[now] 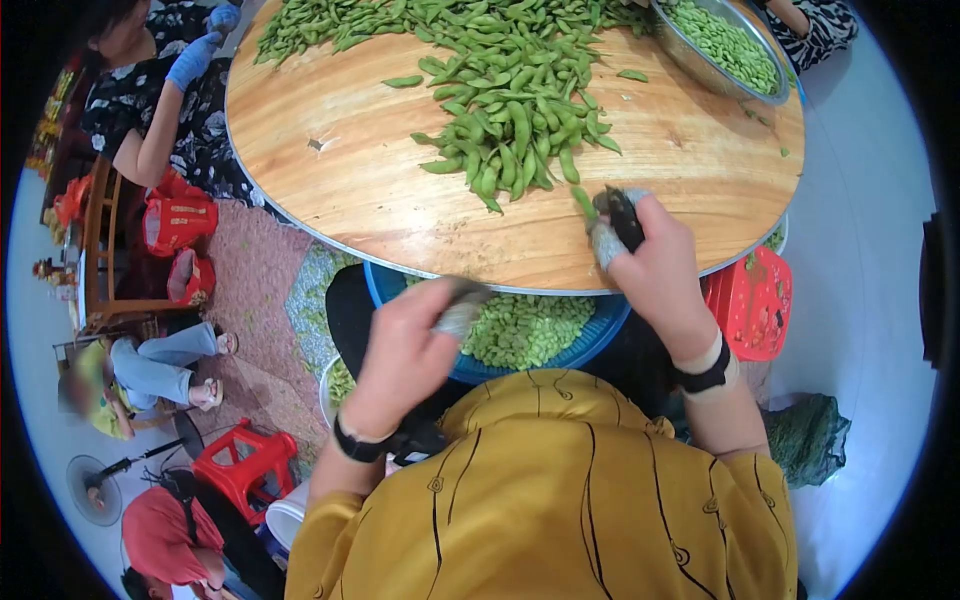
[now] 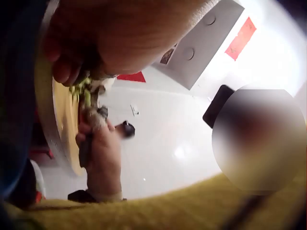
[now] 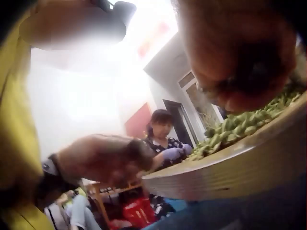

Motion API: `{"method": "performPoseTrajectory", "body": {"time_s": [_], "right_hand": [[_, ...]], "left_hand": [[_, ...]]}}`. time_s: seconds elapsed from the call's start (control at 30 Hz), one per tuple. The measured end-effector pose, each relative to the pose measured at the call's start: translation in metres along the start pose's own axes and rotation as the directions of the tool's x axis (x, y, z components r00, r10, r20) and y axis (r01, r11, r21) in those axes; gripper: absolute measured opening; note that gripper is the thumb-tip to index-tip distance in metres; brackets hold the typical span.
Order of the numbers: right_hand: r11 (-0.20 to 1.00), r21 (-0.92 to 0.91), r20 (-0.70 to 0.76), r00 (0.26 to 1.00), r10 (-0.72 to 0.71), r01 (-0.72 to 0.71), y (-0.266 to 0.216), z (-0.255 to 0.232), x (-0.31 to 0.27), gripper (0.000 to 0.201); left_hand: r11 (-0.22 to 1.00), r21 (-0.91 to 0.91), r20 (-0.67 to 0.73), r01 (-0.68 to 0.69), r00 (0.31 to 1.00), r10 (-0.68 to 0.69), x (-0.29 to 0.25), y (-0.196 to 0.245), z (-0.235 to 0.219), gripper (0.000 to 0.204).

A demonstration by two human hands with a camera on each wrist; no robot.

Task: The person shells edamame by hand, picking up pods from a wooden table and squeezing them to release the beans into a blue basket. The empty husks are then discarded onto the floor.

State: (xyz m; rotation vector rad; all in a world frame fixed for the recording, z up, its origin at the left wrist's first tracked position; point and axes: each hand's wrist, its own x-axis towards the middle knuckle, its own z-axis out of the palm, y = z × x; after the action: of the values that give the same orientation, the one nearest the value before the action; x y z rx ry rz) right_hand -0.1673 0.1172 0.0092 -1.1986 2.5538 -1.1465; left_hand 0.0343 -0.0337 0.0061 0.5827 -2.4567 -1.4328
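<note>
My right hand pinches a green edamame pod above the near part of the round wooden table. Its thumb is wrapped in a greyish covering, and dark coverings sit on the fingers. Just past the near table edge, my left hand is over a blue basin of shelled green beans. Its fingers curl toward a wrapped thumb; motion blur means I cannot tell whether anything lies between them. A heap of unshelled pods spreads across the table beyond both hands.
A metal bowl of shelled beans stands at the table's far right. At the far left a person wears blue gloves. A red stool and red bags are on the left floor, a red plastic container at right.
</note>
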Motion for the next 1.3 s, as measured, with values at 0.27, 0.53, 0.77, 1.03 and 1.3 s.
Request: {"method": "performPoseTrajectory", "body": {"time_s": [0.27, 0.53, 0.77, 1.03, 1.3], "right_hand": [[0.952, 0.306, 0.125, 0.990, -0.065, 0.024, -0.012, -0.003, -0.042, 0.023], [0.863, 0.463, 0.448, 0.894, -0.032, -0.201, -0.009, -0.005, -0.035, 0.034], [0.874, 0.475, 0.239, 0.940, -0.243, 0.105, 0.003, 0.004, -0.036, 0.043], [0.292, 0.514, 0.837, 0.546, 0.035, -0.806, -0.005, -0.014, -0.025, 0.031], [0.479, 0.511, 0.801, 0.597, 0.034, -0.713, -0.015, -0.018, -0.034, 0.040]], "left_hand": [[0.768, -0.576, 0.205, 0.279, 0.959, -0.195, 0.031, 0.021, 0.054, 0.021], [0.767, -0.582, 0.243, 0.269, 0.958, -0.152, 0.024, 0.012, 0.044, 0.026], [0.893, -0.333, 0.299, 0.301, 0.932, -0.203, 0.029, 0.023, 0.040, 0.026], [0.692, -0.565, 0.451, 0.448, 0.871, -0.195, 0.023, 0.011, 0.034, 0.013], [0.721, -0.524, 0.443, 0.454, 0.868, -0.225, 0.020, 0.013, 0.035, 0.012]]}}
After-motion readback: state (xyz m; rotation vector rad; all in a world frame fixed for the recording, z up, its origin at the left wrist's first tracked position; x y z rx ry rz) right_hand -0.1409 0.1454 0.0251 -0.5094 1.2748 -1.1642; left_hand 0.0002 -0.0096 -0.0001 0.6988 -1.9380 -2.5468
